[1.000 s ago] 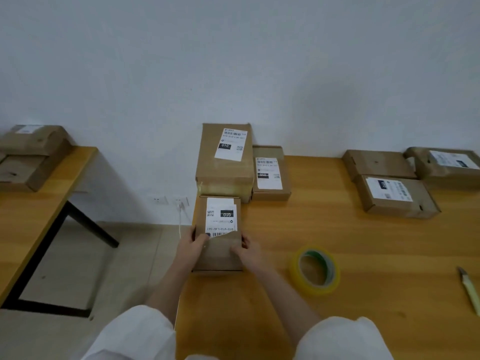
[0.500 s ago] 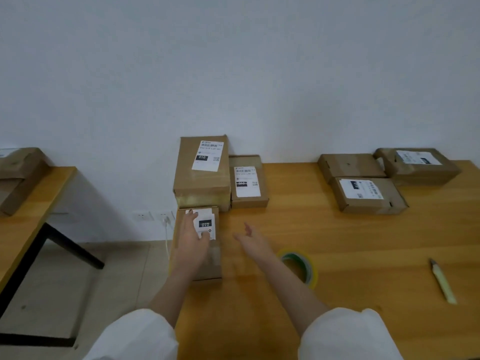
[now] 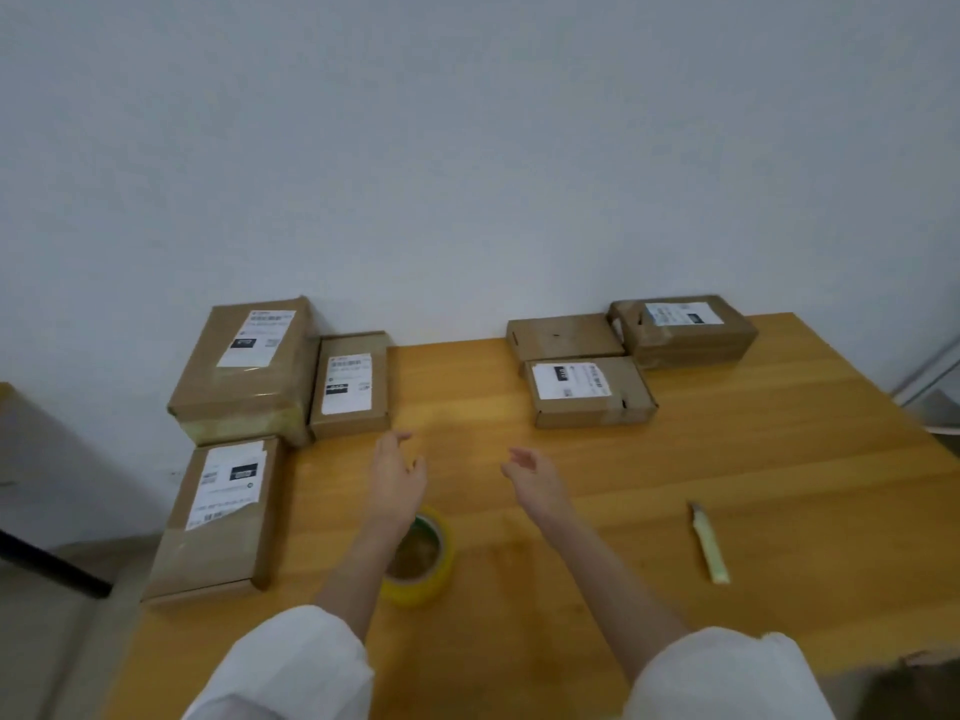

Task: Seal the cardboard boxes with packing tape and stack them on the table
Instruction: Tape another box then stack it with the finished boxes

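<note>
A flat labelled box (image 3: pixel 218 517) lies at the table's left edge, free of my hands. Behind it sit a tall taped box (image 3: pixel 244 366) and a smaller labelled box (image 3: pixel 350 384). Three more boxes sit at the back right: a plain one (image 3: pixel 563 336), a labelled one (image 3: pixel 589 389) and another labelled one (image 3: pixel 683 327). A yellow tape roll (image 3: pixel 423 561) lies on the table, partly hidden by my left forearm. My left hand (image 3: pixel 395 472) and my right hand (image 3: pixel 535 475) hover open over the middle of the table, holding nothing.
A pale utility knife (image 3: pixel 709 545) lies on the wooden table (image 3: pixel 753 475) to the right of my hands. A white wall runs behind the table. The floor and a dark table leg (image 3: pixel 47 566) show on the left.
My left hand has let go of the flat box and moved right. My right hand has moved right too. The camera view has swung to the right, away from the second table.
</note>
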